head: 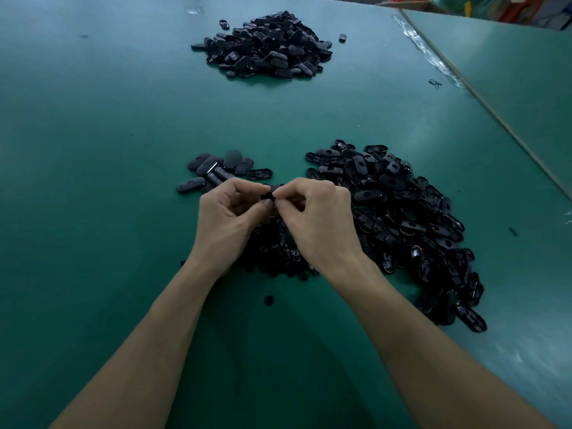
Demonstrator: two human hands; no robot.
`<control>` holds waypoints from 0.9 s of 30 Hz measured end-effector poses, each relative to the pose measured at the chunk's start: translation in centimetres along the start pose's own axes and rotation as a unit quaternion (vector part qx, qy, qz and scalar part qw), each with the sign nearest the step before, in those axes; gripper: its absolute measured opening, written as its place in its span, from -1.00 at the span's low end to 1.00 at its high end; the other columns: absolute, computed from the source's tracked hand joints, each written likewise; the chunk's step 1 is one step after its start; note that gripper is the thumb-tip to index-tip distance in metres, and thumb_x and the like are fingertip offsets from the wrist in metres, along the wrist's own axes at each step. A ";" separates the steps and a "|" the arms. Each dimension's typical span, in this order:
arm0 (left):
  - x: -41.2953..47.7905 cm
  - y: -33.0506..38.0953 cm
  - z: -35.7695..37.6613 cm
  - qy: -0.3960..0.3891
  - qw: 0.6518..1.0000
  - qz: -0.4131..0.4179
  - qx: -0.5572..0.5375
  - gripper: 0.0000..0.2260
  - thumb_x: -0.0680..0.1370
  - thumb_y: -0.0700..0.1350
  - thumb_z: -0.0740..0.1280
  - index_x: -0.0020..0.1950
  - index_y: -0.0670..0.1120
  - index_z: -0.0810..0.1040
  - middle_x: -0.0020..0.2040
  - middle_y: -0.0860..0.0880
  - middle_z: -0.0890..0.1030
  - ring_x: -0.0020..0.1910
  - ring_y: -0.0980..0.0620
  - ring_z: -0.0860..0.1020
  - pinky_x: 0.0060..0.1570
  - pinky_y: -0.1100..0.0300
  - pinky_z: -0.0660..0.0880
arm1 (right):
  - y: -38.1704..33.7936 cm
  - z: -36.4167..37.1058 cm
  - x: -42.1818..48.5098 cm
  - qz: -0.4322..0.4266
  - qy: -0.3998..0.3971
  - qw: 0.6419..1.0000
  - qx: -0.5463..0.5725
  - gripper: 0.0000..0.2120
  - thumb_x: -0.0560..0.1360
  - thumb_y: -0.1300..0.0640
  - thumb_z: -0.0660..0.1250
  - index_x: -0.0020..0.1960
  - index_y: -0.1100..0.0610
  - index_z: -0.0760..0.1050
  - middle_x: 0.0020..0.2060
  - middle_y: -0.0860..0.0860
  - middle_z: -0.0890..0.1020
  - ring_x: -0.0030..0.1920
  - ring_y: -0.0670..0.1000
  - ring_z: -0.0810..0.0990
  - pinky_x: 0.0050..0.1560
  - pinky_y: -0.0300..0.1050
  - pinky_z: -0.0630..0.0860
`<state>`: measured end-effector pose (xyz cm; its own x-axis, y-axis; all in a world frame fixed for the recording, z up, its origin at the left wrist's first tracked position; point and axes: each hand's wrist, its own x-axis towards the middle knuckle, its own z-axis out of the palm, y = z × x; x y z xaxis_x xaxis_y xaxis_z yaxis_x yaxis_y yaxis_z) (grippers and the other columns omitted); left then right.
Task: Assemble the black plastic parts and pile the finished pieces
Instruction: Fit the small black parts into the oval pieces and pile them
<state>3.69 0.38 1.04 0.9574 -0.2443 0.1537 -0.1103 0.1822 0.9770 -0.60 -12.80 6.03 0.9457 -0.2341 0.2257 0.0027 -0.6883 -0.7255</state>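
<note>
My left hand (227, 212) and my right hand (318, 218) meet at the table's middle, both pinching one small black plastic part (270, 193) between thumbs and fingers. Most of that part is hidden by the fingertips. A big heap of black oval shells (411, 218) lies just right of my right hand. Small black pieces (278, 252) lie under and between my wrists. A little group of black oval pieces (216, 170) sits just beyond my left hand. A large pile of black pieces (266, 46) lies far back.
The green table (93, 150) stretches wide on the left. A single black bit (269, 300) lies between my forearms. A second green table (510, 72) adjoins on the right, with a taped seam (433, 54) between the two. One stray piece (342, 37) sits beside the far pile.
</note>
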 end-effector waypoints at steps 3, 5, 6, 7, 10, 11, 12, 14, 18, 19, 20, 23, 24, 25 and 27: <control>0.0 -0.1 -0.2 0.006 1.000 0.003 0.000 -0.85 0.50 -0.36 0.44 -0.03 -0.14 0.59 -0.18 0.03 0.72 -0.19 0.12 0.67 -0.16 0.31 0.57 | -0.1 0.0 -0.2 -0.025 -0.003 0.999 -0.024 -0.85 0.53 0.21 0.41 0.05 0.10 0.71 -0.09 0.04 0.69 -0.08 -0.01 0.65 0.03 -0.01 0.62; 0.1 -0.1 -0.2 0.006 1.000 0.005 -0.004 -0.88 0.50 -0.28 0.46 -0.03 -0.12 0.59 -0.18 0.02 0.71 -0.19 0.11 0.66 -0.15 0.29 0.58 | 0.0 0.0 -0.3 -0.035 -0.004 0.999 -0.038 -0.85 0.53 0.19 0.41 0.07 0.08 0.71 -0.08 0.04 0.68 -0.06 0.03 0.64 0.02 0.05 0.61; 0.1 -0.1 -0.3 0.006 1.000 0.006 -0.004 -0.89 0.50 -0.26 0.46 -0.03 -0.11 0.60 -0.18 0.01 0.71 -0.19 0.09 0.66 -0.14 0.27 0.59 | 0.0 0.0 -0.4 -0.039 -0.006 0.998 -0.040 -0.84 0.53 0.19 0.41 0.08 0.07 0.71 -0.08 0.04 0.68 -0.06 0.03 0.64 0.02 0.06 0.60; 0.1 -0.1 -0.3 0.007 1.000 0.007 -0.004 -0.89 0.50 -0.25 0.47 -0.03 -0.10 0.60 -0.18 0.00 0.71 -0.18 0.08 0.65 -0.14 0.25 0.60 | 0.1 0.0 -0.4 -0.041 -0.009 0.998 -0.040 -0.83 0.53 0.18 0.41 0.09 0.07 0.71 -0.07 0.03 0.67 -0.05 0.03 0.64 0.02 0.06 0.60; 0.1 -0.2 -0.3 0.007 1.000 0.005 -0.006 -0.89 0.51 -0.26 0.46 -0.03 -0.09 0.59 -0.19 0.01 0.70 -0.19 0.08 0.63 -0.14 0.26 0.59 | 0.2 -0.3 -0.3 -0.047 -0.024 0.998 -0.031 -0.84 0.54 0.17 0.43 0.10 0.08 0.71 -0.07 0.01 0.65 -0.05 -0.02 0.62 0.04 -0.02 0.60; 0.1 -0.2 -0.3 0.006 1.000 0.003 -0.007 -0.88 0.52 -0.26 0.45 -0.03 -0.08 0.59 -0.20 0.02 0.69 -0.21 0.09 0.62 -0.16 0.28 0.58 | 0.3 -0.4 -0.2 -0.047 -0.028 0.998 -0.022 -0.84 0.53 0.18 0.44 0.08 0.07 0.71 -0.07 -0.01 0.64 -0.06 -0.05 0.61 0.05 -0.07 0.59; 0.1 -0.2 -0.3 0.005 1.000 0.000 -0.006 -0.88 0.52 -0.26 0.45 -0.03 -0.06 0.59 -0.21 0.03 0.69 -0.22 0.11 0.61 -0.18 0.29 0.56 | 0.4 -0.6 0.0 -0.044 -0.031 0.998 -0.011 -0.85 0.52 0.18 0.45 0.07 0.05 0.72 -0.07 -0.02 0.62 -0.07 -0.08 0.60 0.05 -0.13 0.58; 0.2 -0.3 -0.3 0.001 1.000 -0.007 -0.002 -0.86 0.52 -0.26 0.44 -0.03 -0.03 0.59 -0.21 0.04 0.68 -0.24 0.14 0.60 -0.20 0.32 0.54 | 0.7 -1.1 0.4 -0.028 -0.040 0.999 0.003 -0.81 0.51 0.17 0.46 0.10 -0.01 0.70 -0.04 -0.06 0.60 -0.10 -0.14 0.57 0.04 -0.26 0.54; 0.1 -0.2 -0.2 -0.004 1.000 -0.017 -0.006 -0.79 0.53 -0.33 0.43 -0.02 -0.02 0.60 -0.22 0.02 0.70 -0.28 0.16 0.60 -0.23 0.33 0.54 | 1.4 -1.8 1.2 0.032 -0.095 0.994 0.046 -0.74 0.52 0.13 0.46 0.20 -0.01 0.65 -0.08 -0.12 0.68 -0.09 -0.20 0.66 0.06 -0.32 0.59; 0.1 -0.2 -0.2 -0.008 1.000 -0.019 -0.010 -0.80 0.53 -0.34 0.42 -0.02 -0.03 0.60 -0.21 0.01 0.70 -0.28 0.15 0.61 -0.23 0.33 0.55 | 1.5 -1.9 1.3 0.042 -0.109 0.991 0.063 -0.78 0.52 0.15 0.46 0.16 0.03 0.67 -0.11 -0.12 0.70 -0.10 -0.21 0.67 0.07 -0.26 0.61; 0.1 -0.2 -0.2 -0.010 1.000 -0.021 -0.014 -0.80 0.53 -0.34 0.42 -0.01 -0.04 0.60 -0.21 -0.01 0.71 -0.27 0.14 0.62 -0.22 0.32 0.56 | 1.6 -2.1 1.4 0.048 -0.118 0.989 0.077 -0.82 0.52 0.17 0.45 0.12 0.06 0.68 -0.14 -0.11 0.71 -0.12 -0.19 0.69 0.07 -0.20 0.63; 0.1 -0.2 -0.2 -0.012 0.999 -0.024 -0.022 -0.81 0.52 -0.34 0.43 -0.01 -0.05 0.61 -0.20 -0.04 0.71 -0.26 0.09 0.63 -0.19 0.28 0.59 | 1.8 -2.4 1.8 0.049 -0.136 0.985 0.095 -0.87 0.50 0.21 0.48 0.05 0.10 0.69 -0.21 -0.04 0.73 -0.19 -0.11 0.71 0.02 -0.08 0.67; 0.1 -0.2 -0.2 -0.013 0.999 -0.023 -0.023 -0.81 0.52 -0.34 0.44 -0.01 -0.05 0.62 -0.20 -0.04 0.71 -0.26 0.08 0.64 -0.18 0.27 0.60 | 1.9 -2.5 1.9 0.048 -0.141 0.984 0.096 -0.86 0.49 0.22 0.49 0.04 0.11 0.69 -0.21 -0.02 0.73 -0.20 -0.09 0.71 0.01 -0.07 0.67; 0.1 -0.2 -0.2 -0.014 0.999 -0.021 -0.023 -0.81 0.51 -0.33 0.44 -0.02 -0.05 0.62 -0.21 -0.03 0.71 -0.24 0.08 0.65 -0.16 0.27 0.60 | 1.9 -2.6 1.9 0.047 -0.146 0.984 0.096 -0.86 0.48 0.22 0.49 0.04 0.12 0.69 -0.21 -0.01 0.73 -0.20 -0.09 0.72 0.01 -0.08 0.67; 0.1 -0.2 -0.1 -0.012 0.999 -0.020 -0.024 -0.81 0.50 -0.33 0.46 -0.02 -0.06 0.63 -0.20 -0.01 0.72 -0.22 0.10 0.66 -0.15 0.29 0.60 | 1.9 -2.6 2.0 0.044 -0.150 0.984 0.091 -0.87 0.48 0.23 0.49 0.03 0.13 0.69 -0.24 -0.01 0.73 -0.24 -0.10 0.71 -0.03 -0.13 0.66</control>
<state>3.85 0.45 0.85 0.9543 -0.2743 0.1185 -0.0584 0.2176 0.9743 0.47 -16.35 6.83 0.9982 -0.0552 -0.0244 -0.0501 -0.5335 -0.8443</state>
